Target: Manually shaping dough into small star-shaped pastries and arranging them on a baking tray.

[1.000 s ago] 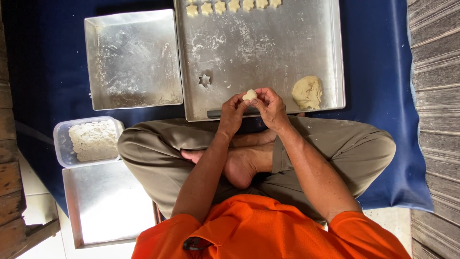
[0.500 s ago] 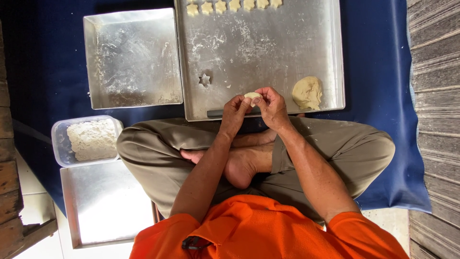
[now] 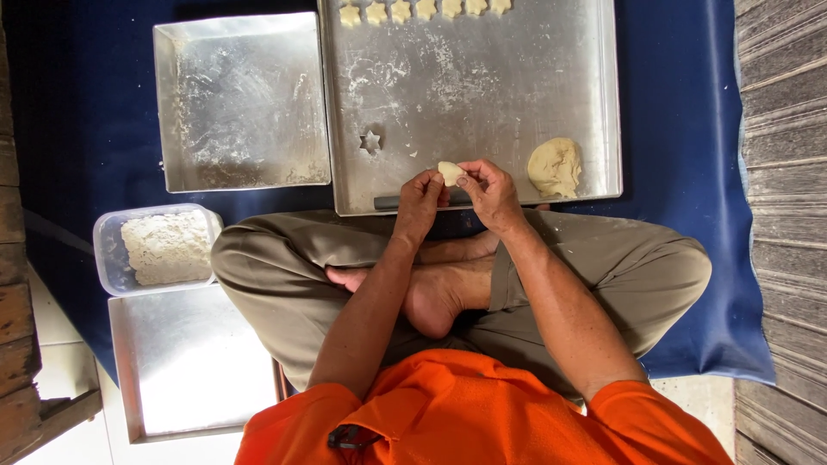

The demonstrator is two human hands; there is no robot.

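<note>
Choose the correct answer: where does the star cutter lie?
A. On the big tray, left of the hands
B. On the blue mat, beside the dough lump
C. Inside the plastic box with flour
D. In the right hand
A. The star cutter lies on the big tray, left of the left hand and right hand, which together hold a small dough piece.

You sit on a dark blue cloth mat (image 3: 689, 129) spread across the frame, with weathered grey wooden planks (image 3: 780, 172) down the right edge and pale floor tiles (image 3: 60, 362) at lower left.
</note>
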